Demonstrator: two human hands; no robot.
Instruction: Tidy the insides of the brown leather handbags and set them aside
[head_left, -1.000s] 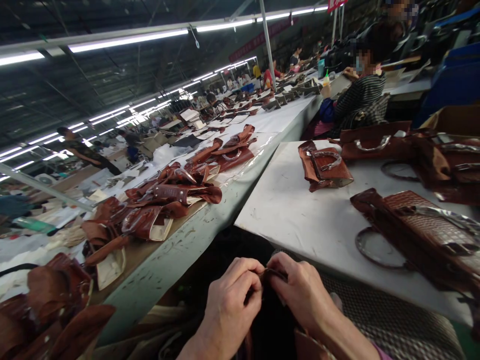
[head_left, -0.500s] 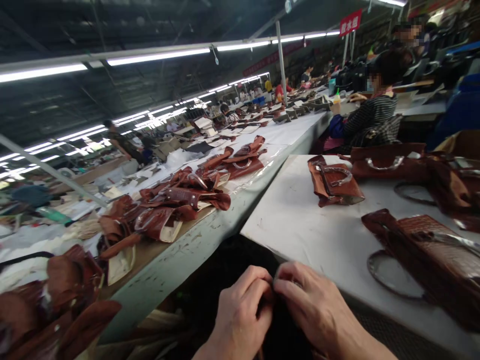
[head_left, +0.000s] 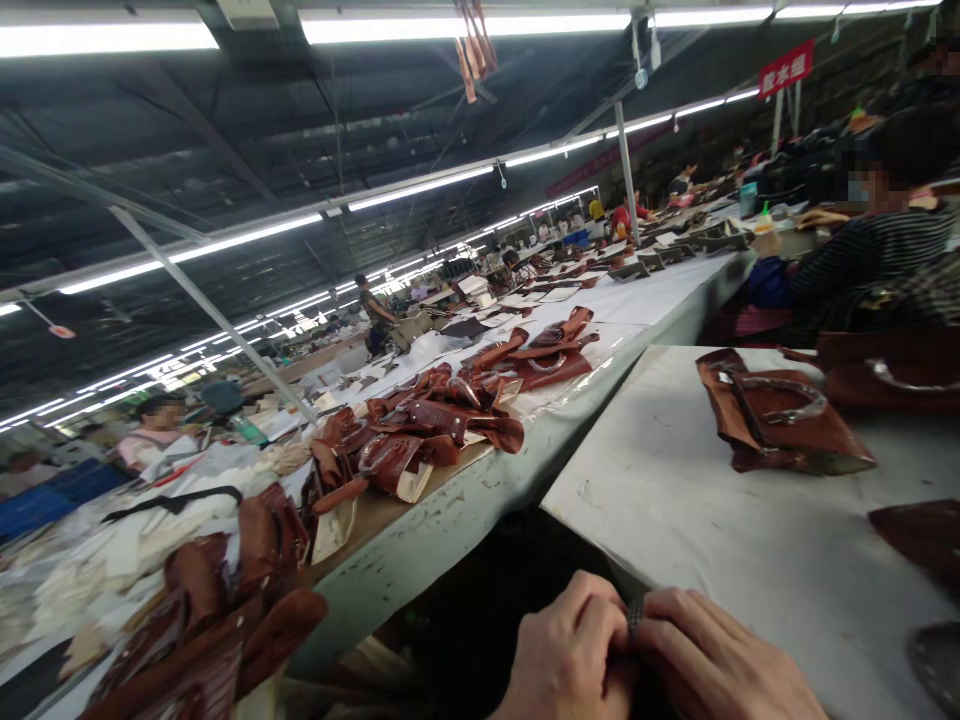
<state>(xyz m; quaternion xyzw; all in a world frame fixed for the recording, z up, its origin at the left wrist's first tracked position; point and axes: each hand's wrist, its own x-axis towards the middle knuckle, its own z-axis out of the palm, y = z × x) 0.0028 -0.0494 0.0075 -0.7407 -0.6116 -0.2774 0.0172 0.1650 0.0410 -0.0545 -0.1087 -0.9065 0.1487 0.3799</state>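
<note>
**Two hands pinch a small dark piece at the table's near edge**

The dark woven piece (head_left: pixel 636 612) shows only as a narrow, textured sliver at the bottom of the view, just below the near corner of the white table (head_left: pixel 675 500). Most of it is hidden by the fingers. The left hand (head_left: pixel 574 650) closes on it from the left with its fingers curled in. The right hand (head_left: pixel 724 660) meets it from the right, fingertips pressed against the same sliver. The two hands touch each other around it, knuckles up, and both pinch the piece between them.

Beyond the hands, the white table carries scuffs and marks. A brown handbag (head_left: pixel 780 420) with a curved handle lies flat on its far part. A second brown bag (head_left: pixel 892 370) sits behind that one at the right edge. A dark brown item (head_left: pixel 919 535), cut off by the frame, lies nearer on the right.

To the left, across a dark gap, runs a long workbench (head_left: pixel 465 510). Brown leather parts (head_left: pixel 435 425) lie heaped along it, and a further brown pile (head_left: pixel 217 620) sits at its near end. A person in a striped top (head_left: pixel 877 250) sits at the far right. Tube lights (head_left: pixel 420 187) run overhead, and a red sign (head_left: pixel 785 68) hangs at the upper right.
</note>
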